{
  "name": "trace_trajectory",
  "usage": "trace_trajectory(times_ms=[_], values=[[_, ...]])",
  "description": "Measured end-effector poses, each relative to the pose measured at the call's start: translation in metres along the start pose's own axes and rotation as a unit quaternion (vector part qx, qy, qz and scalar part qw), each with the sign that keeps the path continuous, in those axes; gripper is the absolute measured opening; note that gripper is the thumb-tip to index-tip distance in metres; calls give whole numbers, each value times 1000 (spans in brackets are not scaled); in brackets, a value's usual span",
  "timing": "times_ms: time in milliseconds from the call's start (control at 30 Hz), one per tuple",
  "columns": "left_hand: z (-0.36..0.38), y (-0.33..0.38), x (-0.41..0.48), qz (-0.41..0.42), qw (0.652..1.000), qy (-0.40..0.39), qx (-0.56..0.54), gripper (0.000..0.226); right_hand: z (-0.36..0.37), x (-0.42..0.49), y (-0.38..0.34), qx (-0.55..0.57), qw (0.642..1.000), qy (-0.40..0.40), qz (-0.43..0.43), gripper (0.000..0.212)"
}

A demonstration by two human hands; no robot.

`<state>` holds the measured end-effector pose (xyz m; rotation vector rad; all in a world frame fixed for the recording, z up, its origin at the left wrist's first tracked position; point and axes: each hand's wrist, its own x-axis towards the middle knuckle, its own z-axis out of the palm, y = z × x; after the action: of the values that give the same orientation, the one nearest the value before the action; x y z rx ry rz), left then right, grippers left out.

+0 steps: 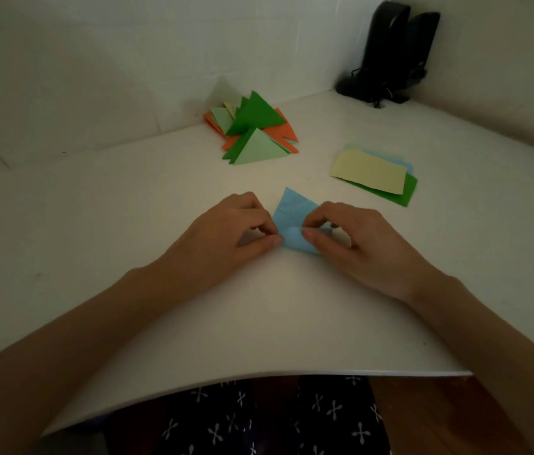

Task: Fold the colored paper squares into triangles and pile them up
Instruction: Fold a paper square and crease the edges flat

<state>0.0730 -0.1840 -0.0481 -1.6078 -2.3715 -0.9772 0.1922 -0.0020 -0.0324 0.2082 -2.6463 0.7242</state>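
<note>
A light blue paper (292, 218) lies partly folded in the middle of the white table (160, 208). My left hand (236, 231) pinches its near left edge between thumb and fingers. My right hand (351, 238) pinches the near right part, where the paper curls up into a fold. Behind, near the wall, stands a loose pile of folded triangles (252, 129) in dark green, light green, orange and pale yellow. To the right lies a flat stack of unfolded sheets (374, 175), pale yellow on top of blue and green.
Two black speakers (397, 50) with cables stand in the far right corner against the wall. The table's front edge (259, 376) curves just above my lap. Walls close in the table at the back and right.
</note>
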Motion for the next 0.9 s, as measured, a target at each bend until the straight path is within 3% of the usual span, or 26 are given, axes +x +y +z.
trace_trajectory(times_ms=[67,200,400,533,700,833,900], values=[[0,0,1,-40,999,2,-4,21,3,1,3,11,999,2,32,12],[-2,1,2,-90,996,0,-7,15,7,1,5,11,998,-11,60,25],[1,1,3,-130,991,-1,-30,22,9,5,11,-41,999,-27,-7,22],[1,2,5,-125,992,-12,-14,25,1,3,12,-37,996,-82,-4,43],[-1,5,5,-116,993,-6,-16,27,-1,4,9,-127,987,-50,-82,33],[0,9,3,-70,997,10,40,58,2,6,4,-208,970,-28,-119,36],[0,10,3,-15,997,2,82,49,3,7,3,-214,969,-35,-122,36]])
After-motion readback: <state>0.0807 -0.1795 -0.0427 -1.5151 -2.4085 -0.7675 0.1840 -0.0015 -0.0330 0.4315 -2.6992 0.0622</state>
